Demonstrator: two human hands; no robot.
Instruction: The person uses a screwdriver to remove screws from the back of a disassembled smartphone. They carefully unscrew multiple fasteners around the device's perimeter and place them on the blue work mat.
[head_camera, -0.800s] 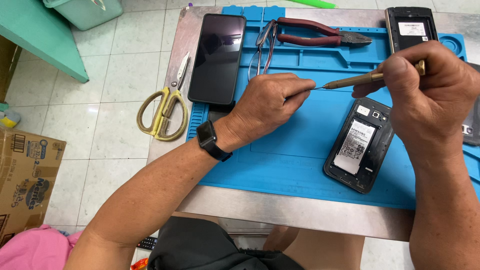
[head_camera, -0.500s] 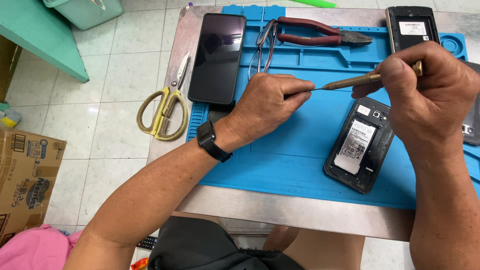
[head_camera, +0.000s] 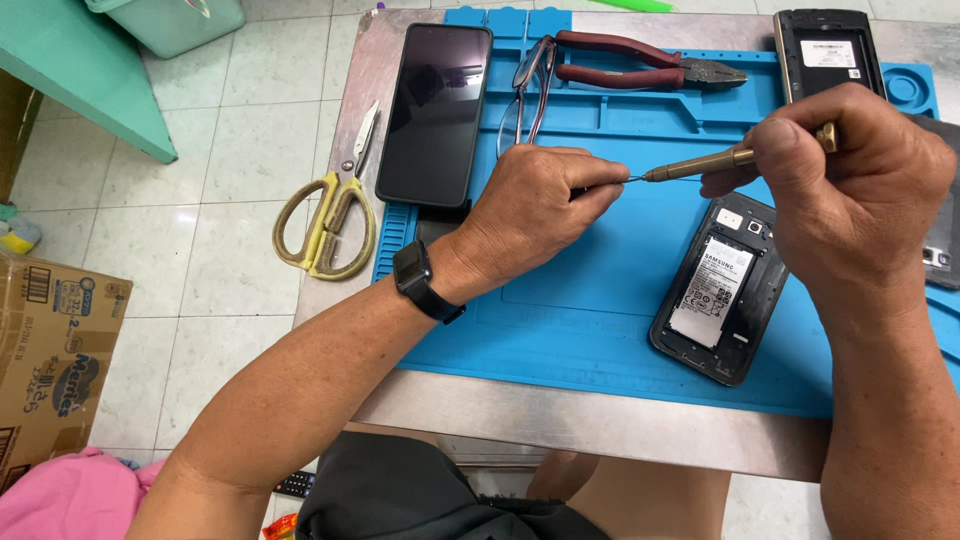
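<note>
My right hand (head_camera: 860, 190) grips a brass-coloured screwdriver (head_camera: 700, 167) that points left. Its thin tip meets the pinched fingers of my left hand (head_camera: 535, 215), which close on something too small to make out. A dark watch (head_camera: 420, 280) sits on my left wrist. Both hands hover over a blue work mat (head_camera: 590, 310). Below the screwdriver an opened phone (head_camera: 720, 285) lies back-up with its battery showing.
A black phone (head_camera: 435, 110) lies screen-up at the mat's left end, yellow-handled scissors (head_camera: 335, 215) beside it on the metal table (head_camera: 560, 420). Red-handled pliers (head_camera: 650, 70), glasses (head_camera: 525, 85) and another opened phone (head_camera: 825, 50) lie at the back. A cardboard box (head_camera: 50, 350) stands on the floor.
</note>
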